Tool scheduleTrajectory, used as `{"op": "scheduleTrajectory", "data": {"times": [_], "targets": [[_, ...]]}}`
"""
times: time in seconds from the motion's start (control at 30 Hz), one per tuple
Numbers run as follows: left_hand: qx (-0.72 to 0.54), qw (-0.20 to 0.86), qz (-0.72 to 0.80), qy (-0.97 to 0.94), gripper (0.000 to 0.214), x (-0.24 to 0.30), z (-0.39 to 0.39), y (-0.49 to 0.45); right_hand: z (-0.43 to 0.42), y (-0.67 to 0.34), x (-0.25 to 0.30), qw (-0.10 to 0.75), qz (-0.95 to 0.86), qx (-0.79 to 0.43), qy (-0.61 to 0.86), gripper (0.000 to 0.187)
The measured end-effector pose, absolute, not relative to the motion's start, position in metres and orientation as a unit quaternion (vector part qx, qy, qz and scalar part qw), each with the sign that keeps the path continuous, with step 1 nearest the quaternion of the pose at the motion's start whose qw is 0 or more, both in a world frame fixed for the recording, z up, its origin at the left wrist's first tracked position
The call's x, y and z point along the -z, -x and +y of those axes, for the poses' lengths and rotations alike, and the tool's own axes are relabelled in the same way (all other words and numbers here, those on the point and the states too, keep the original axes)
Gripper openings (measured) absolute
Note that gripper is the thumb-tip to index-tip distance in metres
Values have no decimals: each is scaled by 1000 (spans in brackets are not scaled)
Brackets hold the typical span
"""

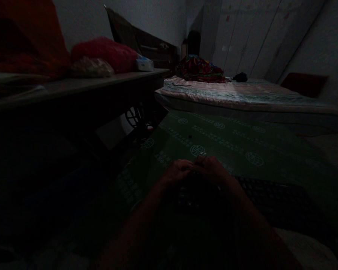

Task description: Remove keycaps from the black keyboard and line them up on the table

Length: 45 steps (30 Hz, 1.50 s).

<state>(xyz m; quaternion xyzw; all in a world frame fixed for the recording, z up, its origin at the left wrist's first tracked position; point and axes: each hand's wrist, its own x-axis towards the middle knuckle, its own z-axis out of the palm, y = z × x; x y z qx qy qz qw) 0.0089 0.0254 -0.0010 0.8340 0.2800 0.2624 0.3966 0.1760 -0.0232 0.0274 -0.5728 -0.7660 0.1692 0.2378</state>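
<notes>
In the dim light both my hands meet above the left part of a black keyboard point(276, 195). My left hand point(178, 171) is closed, its fingertips pressed toward those of the other hand. My right hand point(212, 170) is also closed, with fingers curled inward. A small pale glint shows by the right fingertips; what the fingers hold is too dark and small to make out. The keyboard lies on a green printed board point(228, 138), partly covered by my hands and forearms. Farther forward on the board sits a small dark piece point(190, 136).
On the left stands a sewing-machine-like table point(124, 79) with a spoked wheel point(133, 117) below. It bears a red plastic bag point(107, 50) and a tissue pack point(144, 63). Beyond the board is a mattress point(242, 93) with a patterned blanket point(197, 68). Pale cloth point(307, 247) lies lower right.
</notes>
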Motion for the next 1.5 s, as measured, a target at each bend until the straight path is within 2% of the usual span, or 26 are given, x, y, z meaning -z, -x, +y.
{"op": "scheduleTrajectory", "data": {"times": [0.17,0.33,0.6,0.77,1.13,1.5], "targets": [[-258,393,263,-842,20,6,26,-11,-26,-170,-34,221,-768,-163,579,18],[-256,400,276,-835,16,7,24,-12,-24,-165,-36,204,-776,-137,581,24],[-228,402,302,-834,23,14,26,-11,-19,-180,-23,296,-729,-251,564,23],[-240,412,303,-825,23,13,24,-10,-21,-178,-27,294,-731,-230,572,21],[-266,457,354,-771,18,12,18,-13,-21,-183,-31,342,-679,-282,585,18],[-257,492,355,-752,22,12,18,-11,-24,-182,-32,309,-686,-308,582,12]]}}
